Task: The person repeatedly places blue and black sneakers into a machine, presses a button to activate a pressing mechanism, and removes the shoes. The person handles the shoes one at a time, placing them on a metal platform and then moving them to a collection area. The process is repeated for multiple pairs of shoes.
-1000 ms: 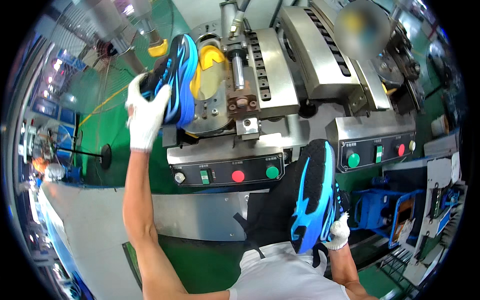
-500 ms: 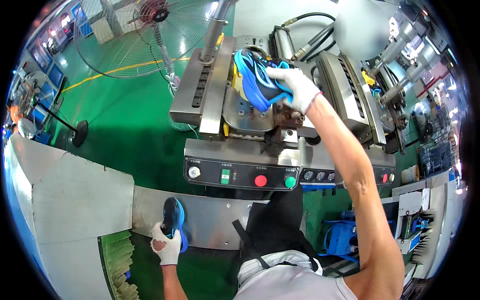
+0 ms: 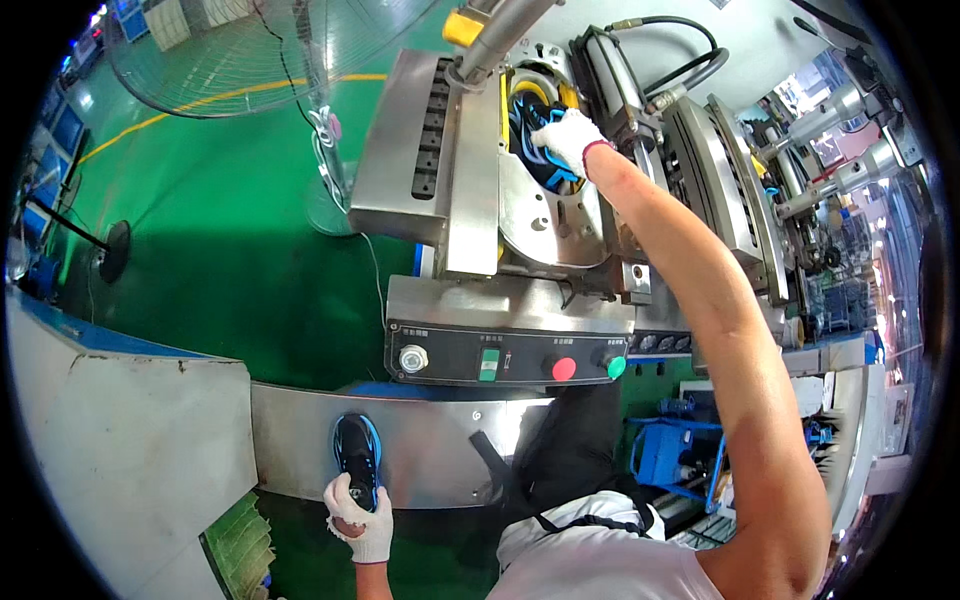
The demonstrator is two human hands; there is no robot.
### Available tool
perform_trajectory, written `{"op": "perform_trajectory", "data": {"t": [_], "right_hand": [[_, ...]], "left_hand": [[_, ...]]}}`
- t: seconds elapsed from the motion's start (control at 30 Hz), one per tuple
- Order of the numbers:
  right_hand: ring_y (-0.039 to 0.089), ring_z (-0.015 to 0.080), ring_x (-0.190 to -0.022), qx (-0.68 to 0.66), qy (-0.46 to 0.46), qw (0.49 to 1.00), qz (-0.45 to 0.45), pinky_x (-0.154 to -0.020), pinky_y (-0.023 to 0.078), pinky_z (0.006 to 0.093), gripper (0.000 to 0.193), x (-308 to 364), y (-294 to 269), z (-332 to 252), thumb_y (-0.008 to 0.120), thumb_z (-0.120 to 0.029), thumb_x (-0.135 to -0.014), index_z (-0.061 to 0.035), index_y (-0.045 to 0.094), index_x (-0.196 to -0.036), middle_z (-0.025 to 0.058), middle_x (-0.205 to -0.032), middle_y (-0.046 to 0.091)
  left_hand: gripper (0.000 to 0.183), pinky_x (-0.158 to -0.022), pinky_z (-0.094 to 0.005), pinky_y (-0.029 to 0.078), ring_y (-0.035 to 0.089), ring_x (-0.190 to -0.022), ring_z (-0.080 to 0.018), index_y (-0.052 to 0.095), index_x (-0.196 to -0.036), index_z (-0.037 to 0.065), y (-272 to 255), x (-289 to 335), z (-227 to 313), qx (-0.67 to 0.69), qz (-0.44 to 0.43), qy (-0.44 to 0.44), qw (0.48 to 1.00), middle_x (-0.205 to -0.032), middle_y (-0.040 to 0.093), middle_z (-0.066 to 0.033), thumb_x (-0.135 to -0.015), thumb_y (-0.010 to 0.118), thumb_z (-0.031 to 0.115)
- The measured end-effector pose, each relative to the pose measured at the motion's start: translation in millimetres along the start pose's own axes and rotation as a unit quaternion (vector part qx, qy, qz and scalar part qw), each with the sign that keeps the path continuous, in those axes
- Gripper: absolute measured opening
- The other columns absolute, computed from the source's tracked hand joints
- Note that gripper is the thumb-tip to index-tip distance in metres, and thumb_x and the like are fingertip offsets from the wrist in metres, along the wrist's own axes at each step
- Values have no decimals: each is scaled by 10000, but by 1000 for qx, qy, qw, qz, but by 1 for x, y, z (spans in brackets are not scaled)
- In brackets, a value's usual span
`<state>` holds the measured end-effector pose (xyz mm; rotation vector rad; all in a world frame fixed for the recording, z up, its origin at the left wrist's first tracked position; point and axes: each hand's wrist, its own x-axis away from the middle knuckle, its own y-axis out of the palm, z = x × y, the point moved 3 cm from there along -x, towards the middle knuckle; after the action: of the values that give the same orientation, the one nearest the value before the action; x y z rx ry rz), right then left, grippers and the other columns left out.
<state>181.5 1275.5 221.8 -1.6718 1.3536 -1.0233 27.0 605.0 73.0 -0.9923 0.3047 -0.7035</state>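
Observation:
My left hand (image 3: 364,522), in a white glove, grips the heel end of a black sneaker (image 3: 356,448) with blue edging. That shoe is sole down over the steel ledge, toe pointing away from me; whether it touches the ledge I cannot tell. Far ahead, my gloved right hand (image 3: 570,140) has its fingers closed on a second black and blue sneaker (image 3: 548,172). This shoe sits low in the opening of the steel pressing machine (image 3: 470,200), between its side blocks. My right hand covers part of its upper.
A control panel (image 3: 520,365) with red and green buttons fronts the machine. The steel ledge (image 3: 425,460) runs below it. A wire fan (image 3: 250,60) stands at far left, a pale cabinet (image 3: 120,430) at near left, and a blue cart (image 3: 665,455) at right.
The right-hand sneaker has gone from above the machine down into its opening. The left-hand sneaker has turned from its side to sole down. The whole view has shifted.

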Motion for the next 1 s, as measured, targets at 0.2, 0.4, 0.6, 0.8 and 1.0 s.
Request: {"op": "perform_trajectory", "data": {"t": [0.2,0.4,0.6,0.8,1.0], "right_hand": [[673,398,-1247,74,-9,994,74,-1068,525,406,683,17,-16,-44,746,-442,-770,21,714,-1271,286,-1341,676],[710,382,-1156,258,-146,949,110,-990,565,440,549,-100,-48,-51,620,-507,-923,-62,761,-1213,221,-1268,723],[730,382,-1085,348,-278,895,8,-970,560,435,349,-177,9,-44,566,-238,-910,-12,773,-1078,236,-1136,760],[758,354,-988,492,-420,755,111,-876,595,448,287,-155,-9,-40,523,-184,-972,-79,789,-993,180,-1030,782],[695,381,-1184,339,-265,895,117,-1009,552,456,379,-156,-15,-30,567,-280,-962,-28,758,-1172,194,-1275,729]], "left_hand": [[661,-889,-518,570,676,-1042,-416,557,-1309,53,-1,-6,2,-22,-9,11,1000,-1263,584,-194,-732,862,161],[681,-886,-533,556,658,-1049,-431,551,-1315,57,-4,-12,11,14,-13,7,1000,-1280,580,-208,-720,871,145],[608,-771,-497,603,707,-948,-396,628,-1301,107,-14,-15,23,-27,50,60,997,-1219,657,-179,-778,902,252],[608,-746,-490,608,705,-942,-403,629,-1292,106,-12,-11,19,-56,45,58,996,-1206,658,-184,-769,905,245],[574,-718,-461,616,710,-905,-373,638,-1265,113,-7,-17,20,-58,44,72,995,-1207,653,-169,-774,904,248]]}}
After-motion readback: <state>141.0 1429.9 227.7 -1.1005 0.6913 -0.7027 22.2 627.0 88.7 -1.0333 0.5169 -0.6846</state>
